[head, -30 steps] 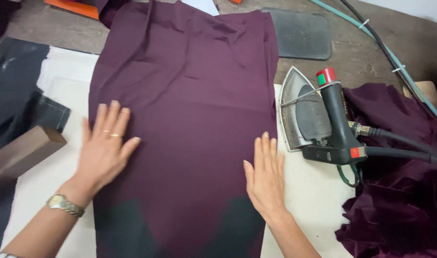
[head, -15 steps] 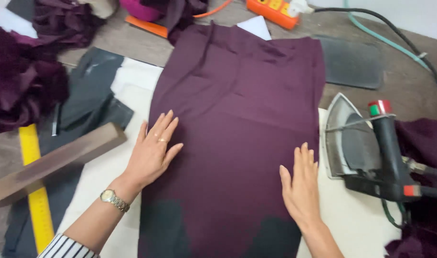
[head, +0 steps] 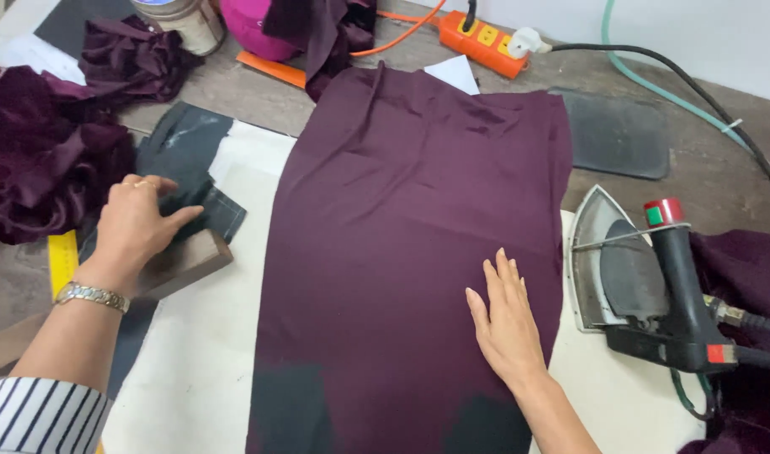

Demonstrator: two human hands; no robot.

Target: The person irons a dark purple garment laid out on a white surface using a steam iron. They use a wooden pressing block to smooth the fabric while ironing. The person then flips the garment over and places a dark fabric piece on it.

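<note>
1. The purple cloth [head: 402, 252] lies flat down the middle of the white pad [head: 200, 370], its far end hanging over onto the wooden table [head: 713, 176]. It is the biggest risk: smooth fabric held by one palm only may creep or wrinkle if that palm shifts.
2. The iron [head: 645, 286] rests on its side just right of the cloth, soleplate turned toward it. If hot, a nudge from the elbow could probably tip it onto the fabric and scorch it; its cord trails off right of the cloth.
3. The heap of purple scraps [head: 40, 168] sits well left of the cloth, near enough to the left arm to be dragged along.
4. The wooden block [head: 179, 265] lies left of the cloth, on the pad's edge, touching a dark grey fabric piece [head: 191, 176]. Lifted carelessly, it could snag that piece.
5. The left hand [head: 137, 223] lies on the block, fingers curled loosely over its far end; whether it grips firmly I cannot tell.
6. The right hand [head: 507, 324] presses flat on the cloth's right half, fingers straight and together, holding nothing.
</note>
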